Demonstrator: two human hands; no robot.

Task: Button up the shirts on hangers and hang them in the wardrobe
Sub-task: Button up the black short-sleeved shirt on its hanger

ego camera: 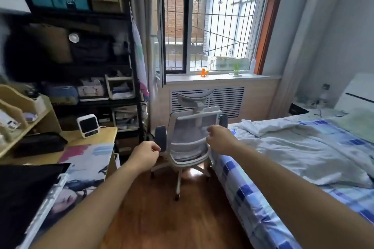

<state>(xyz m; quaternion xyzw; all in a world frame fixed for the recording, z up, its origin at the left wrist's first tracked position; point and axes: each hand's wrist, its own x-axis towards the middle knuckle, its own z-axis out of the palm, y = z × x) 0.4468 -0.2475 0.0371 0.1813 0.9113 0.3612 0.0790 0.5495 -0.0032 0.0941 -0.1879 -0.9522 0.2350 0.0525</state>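
Both arms reach forward over the wooden floor toward the grey mesh office chair (194, 137). The left hand (144, 155) and right hand (219, 139) each have loosely curled fingers and hold nothing. No hanger or wardrobe shows; pale, rumpled cloth (269, 129) on the bed (253, 204) at right may be a shirt — unclear. Best next: turn right, find the collar, lift it smoothly.

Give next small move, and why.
Probably reach the right hand toward the pale garment lying crumpled on the bed. Both hands, left hand included, hang loosely curled in front of the office chair, holding nothing; no hanger or wardrobe shows.
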